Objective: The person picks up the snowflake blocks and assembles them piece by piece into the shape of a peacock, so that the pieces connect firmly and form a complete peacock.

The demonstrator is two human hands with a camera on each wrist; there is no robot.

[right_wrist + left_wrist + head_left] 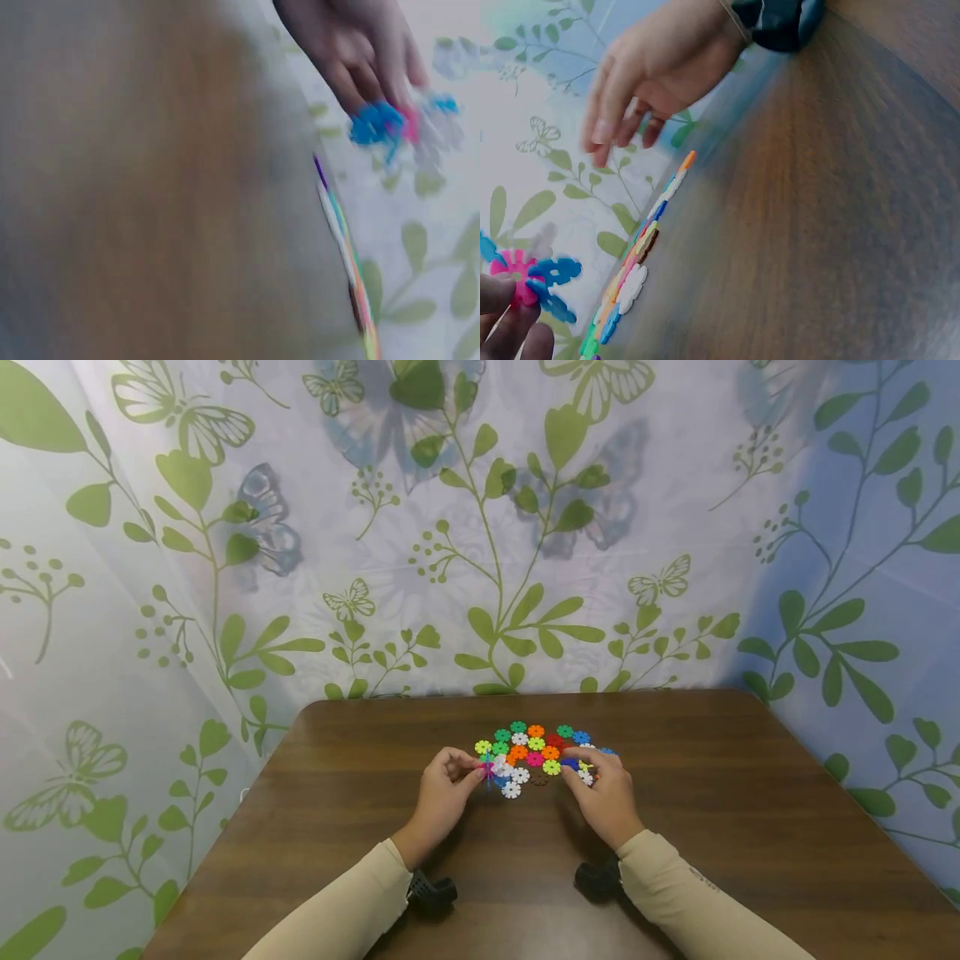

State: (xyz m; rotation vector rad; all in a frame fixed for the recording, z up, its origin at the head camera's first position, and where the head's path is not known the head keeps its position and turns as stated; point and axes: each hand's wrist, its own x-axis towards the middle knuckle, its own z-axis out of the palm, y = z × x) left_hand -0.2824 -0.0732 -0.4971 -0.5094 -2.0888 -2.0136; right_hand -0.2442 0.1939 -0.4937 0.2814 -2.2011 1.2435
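Observation:
My left hand pinches a pink notched flower-shaped disc between thumb and fingers. Blue discs and whitish ones stand out from the pink one, slotted into it at an angle. My right hand hovers over the right end of a spread of loose discs. Its fingers are loosely bent, and in the left wrist view nothing shows between them. Below the hands lie flat discs in many colours, among them a white disc, a yellow disc and a brown disc.
The brown wooden table reaches back to a curtain printed with leaves and butterflies. Black camera mounts sit at the left wrist and right wrist. Green discs lie at the far side of the spread.

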